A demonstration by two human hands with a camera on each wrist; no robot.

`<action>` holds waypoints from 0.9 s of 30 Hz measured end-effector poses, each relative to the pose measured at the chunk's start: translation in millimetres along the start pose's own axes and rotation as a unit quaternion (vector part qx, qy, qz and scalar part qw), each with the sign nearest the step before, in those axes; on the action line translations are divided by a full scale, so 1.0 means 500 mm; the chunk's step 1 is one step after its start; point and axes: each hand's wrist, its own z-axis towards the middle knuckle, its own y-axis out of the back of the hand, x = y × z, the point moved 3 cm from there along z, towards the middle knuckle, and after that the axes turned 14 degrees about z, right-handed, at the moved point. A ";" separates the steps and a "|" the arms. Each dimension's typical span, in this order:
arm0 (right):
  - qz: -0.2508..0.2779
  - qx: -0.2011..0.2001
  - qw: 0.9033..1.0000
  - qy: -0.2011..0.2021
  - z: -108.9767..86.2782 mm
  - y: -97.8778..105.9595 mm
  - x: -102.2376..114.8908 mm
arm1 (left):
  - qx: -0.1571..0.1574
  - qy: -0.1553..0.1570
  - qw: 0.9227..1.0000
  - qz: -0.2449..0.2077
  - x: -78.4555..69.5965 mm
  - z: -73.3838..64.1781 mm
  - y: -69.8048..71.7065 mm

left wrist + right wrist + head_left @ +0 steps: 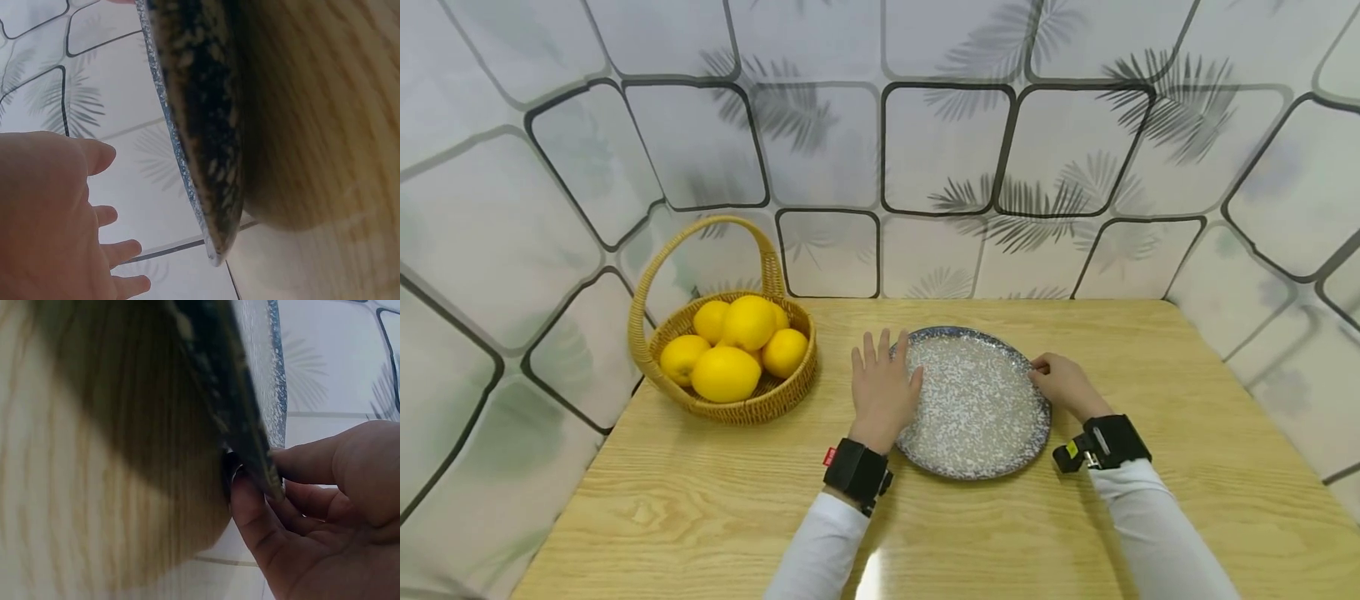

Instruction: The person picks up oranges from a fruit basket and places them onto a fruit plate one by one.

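While the right hand (1066,387) pinched the right rim of the speckled plate (973,408), digits above and below its edge, the left hand (886,392) was spread, its straight fingers seemingly just clear of the left rim. The plate was over the table (700,500) before the person, right of a wicker basket (767,408) of lemons (727,374). With only one side gripped, it could probably have tipped or swivelled — the smooth rim might have slid from so slight a pinch. A hard shove leftward risked nudging the basket. (A small dark shape (227,478) showed beneath the rim by the right fingertips; I could not tell what.) The tabletop was pale, wood-grained, glaring near the front — and patterned walls (940,150), with rounded outlines and grey fronds, enclosed the back and sides.
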 end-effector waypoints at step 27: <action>0.030 0.030 0.999 0.016 0.017 -0.027 0.010 | -0.014 0.037 0.998 -0.039 0.010 0.000 -0.017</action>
